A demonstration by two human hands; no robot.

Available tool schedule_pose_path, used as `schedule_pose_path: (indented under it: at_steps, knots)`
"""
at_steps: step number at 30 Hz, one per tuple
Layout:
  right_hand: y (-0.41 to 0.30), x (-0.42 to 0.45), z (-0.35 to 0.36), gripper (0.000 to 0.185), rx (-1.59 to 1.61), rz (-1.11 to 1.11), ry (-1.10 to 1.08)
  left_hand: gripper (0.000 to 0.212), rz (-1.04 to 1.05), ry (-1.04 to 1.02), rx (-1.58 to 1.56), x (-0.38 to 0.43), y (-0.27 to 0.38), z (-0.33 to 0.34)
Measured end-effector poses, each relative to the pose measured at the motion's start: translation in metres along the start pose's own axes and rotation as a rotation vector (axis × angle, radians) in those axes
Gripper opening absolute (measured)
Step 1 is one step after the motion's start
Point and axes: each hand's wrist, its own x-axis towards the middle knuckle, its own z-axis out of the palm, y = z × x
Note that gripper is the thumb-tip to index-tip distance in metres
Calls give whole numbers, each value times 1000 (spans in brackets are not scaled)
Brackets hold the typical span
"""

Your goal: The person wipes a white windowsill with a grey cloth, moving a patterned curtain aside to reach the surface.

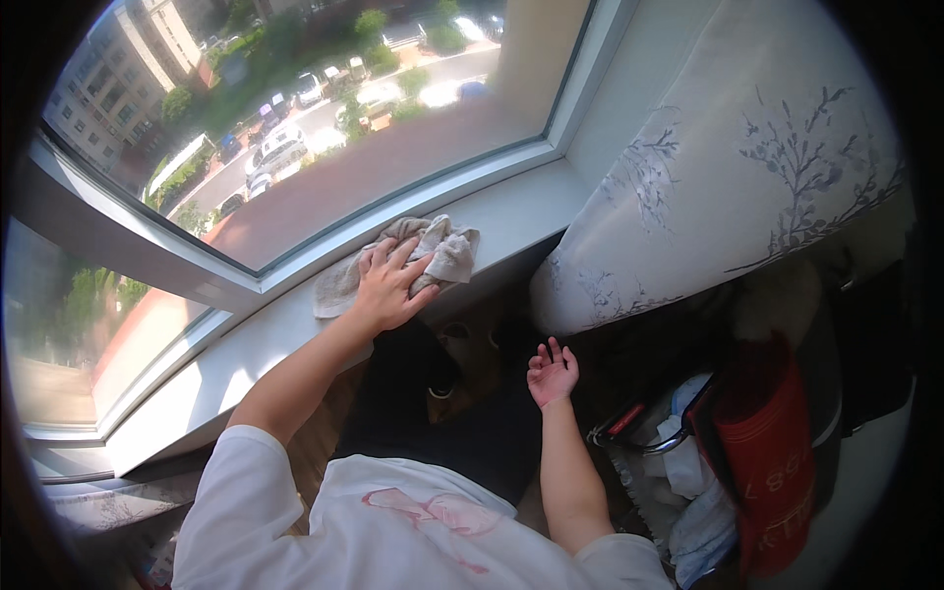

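Spread on a beige terry cloth (451, 254), my left hand (391, 286) presses it against the white windowsill (516, 217). The cloth is bunched at its right end and lies flatter under my wrist. Its upper edge is close to the bottom of the window frame (413, 206). My right hand (553, 371) hangs in the air with the palm turned up and the fingers loosely curled apart. It holds nothing and is just below the lower end of a white curtain (664, 214) with a grey branch pattern.
Beyond the window glass (354, 147) are a street, parked cars and buildings. To the right stand a red bag (767, 457) bearing writing and a heap of pale cloths (693, 501). A window mullion (147, 232) divides the panes at left. Dark wooden flooring (317, 420) shows below.
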Motion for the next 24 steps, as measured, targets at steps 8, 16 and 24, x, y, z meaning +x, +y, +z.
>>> schedule_pose_path:
  at_steps: [8,16,24]
  knots:
    - [7,0,0,34,51,93,-114,55,-84,123,-97,146,119,76]
    - [2,4,-7,34,89,79,-180,35,-108,65,-233,185,122,86]
    - [2,0,-3,38,73,51,-128,22,-151,273,-114,-2,8,-2]
